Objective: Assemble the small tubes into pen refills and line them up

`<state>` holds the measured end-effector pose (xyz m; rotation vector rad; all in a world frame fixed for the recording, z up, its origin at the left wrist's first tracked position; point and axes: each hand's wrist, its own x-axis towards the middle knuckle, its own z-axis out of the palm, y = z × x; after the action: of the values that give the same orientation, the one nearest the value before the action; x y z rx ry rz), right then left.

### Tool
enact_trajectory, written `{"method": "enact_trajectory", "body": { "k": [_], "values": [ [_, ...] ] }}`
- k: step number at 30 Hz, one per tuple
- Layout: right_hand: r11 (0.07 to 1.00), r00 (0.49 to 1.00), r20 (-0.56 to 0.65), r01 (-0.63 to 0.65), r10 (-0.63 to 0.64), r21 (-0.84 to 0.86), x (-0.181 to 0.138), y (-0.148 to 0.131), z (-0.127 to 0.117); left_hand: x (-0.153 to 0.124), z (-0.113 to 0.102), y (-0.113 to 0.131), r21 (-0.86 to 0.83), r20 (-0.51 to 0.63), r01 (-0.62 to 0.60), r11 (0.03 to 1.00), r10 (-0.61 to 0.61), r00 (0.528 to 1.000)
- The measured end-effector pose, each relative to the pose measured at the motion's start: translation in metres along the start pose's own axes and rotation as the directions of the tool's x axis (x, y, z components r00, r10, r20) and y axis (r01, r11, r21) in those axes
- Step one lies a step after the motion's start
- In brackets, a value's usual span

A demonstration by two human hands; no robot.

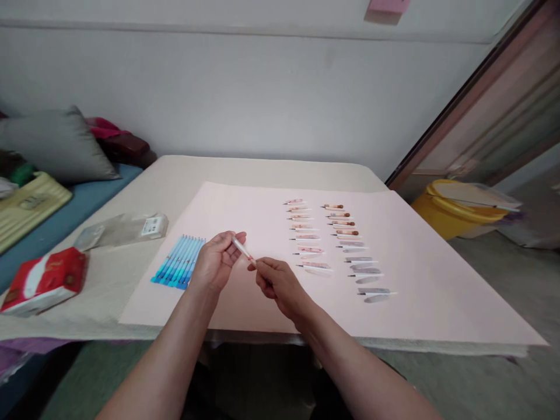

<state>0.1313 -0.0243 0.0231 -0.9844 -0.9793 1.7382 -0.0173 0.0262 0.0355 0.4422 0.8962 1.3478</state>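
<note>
My left hand (219,255) is curled, palm up, around the upper end of a slim white pen-like piece (242,247) with reddish marks. My right hand (278,283) pinches its lower end between thumb and fingers. The piece slants down to the right above the pink sheet (258,204). Just left of my left hand lies a row of several blue pens (178,262), side by side. To the right of my hands, thin dark-tipped refills with pinkish patterned slips (306,237) form one column. A second column holds brown-ended pieces (343,224) and greyish slips (366,270).
On the left of the cream-covered table (262,169) are a clear plastic wrapper (126,229) and a red-and-white packet (46,280). A grey cushion (52,146) rests beyond them. A yellow bucket (450,210) stands off the right side. The wall (262,93) borders the back.
</note>
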Motion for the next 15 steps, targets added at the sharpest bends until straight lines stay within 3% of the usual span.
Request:
{"method": "enact_trajectory", "body": {
  "k": [8,15],
  "values": [
    [1.0,1.0,-0.025,-0.001,0.0,-0.019,0.0023,0.0002,0.0024,0.0013,0.0007,-0.002,-0.06,-0.061,-0.007,0.998,0.003,0.998],
    [1.0,1.0,-0.023,-0.009,0.009,-0.014,0.0012,-0.0016,0.0018,0.0021,-0.0004,-0.0014,-0.059,0.003,0.018,0.998,-0.018,1.0]
  ]
}}
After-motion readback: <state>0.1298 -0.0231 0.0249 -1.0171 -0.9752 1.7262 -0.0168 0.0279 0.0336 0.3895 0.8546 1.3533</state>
